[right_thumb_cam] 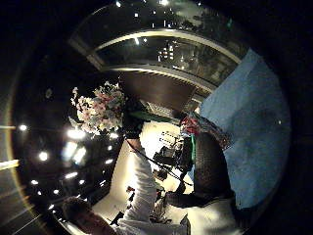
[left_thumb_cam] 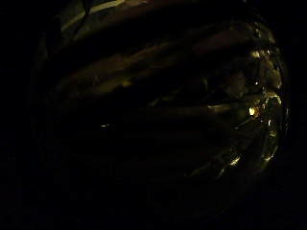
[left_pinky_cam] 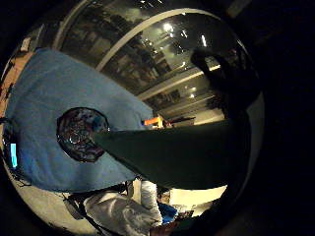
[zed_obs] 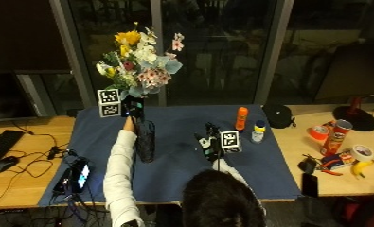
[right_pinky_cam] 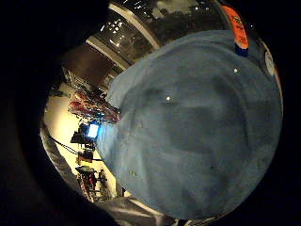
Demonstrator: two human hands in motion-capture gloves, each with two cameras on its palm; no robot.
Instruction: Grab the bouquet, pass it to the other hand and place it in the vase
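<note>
My left hand (zed_obs: pixel 133 109) is raised above the table and grips the stems of the bouquet (zed_obs: pixel 140 60), whose yellow, white and pink flowers stand upright over it. The dark glass vase (zed_obs: pixel 146 141) stands on the blue cloth (zed_obs: pixel 186 165) directly below that hand. In the left little finger side palm view the green stem bundle (left_pinky_cam: pixel 172 152) points at the vase's mouth (left_pinky_cam: pixel 81 133). The stems (left_thumb_cam: pixel 158 96) fill the left thumb side view. My right hand (zed_obs: pixel 210 141) hovers over the cloth to the vase's right, fingers relaxed and holding nothing. From there the bouquet (right_thumb_cam: pixel 100 108) and vase (right_thumb_cam: pixel 209 164) show.
An orange bottle (zed_obs: pixel 241 118) and a small jar (zed_obs: pixel 258 131) stand at the cloth's far right, and the bottle (right_pinky_cam: pixel 237 28) also shows in the right little finger side view. A phone (zed_obs: pixel 79 174) lies at the cloth's left edge. Tape rolls, a crisps can (zed_obs: pixel 335 137) and a banana sit at the right.
</note>
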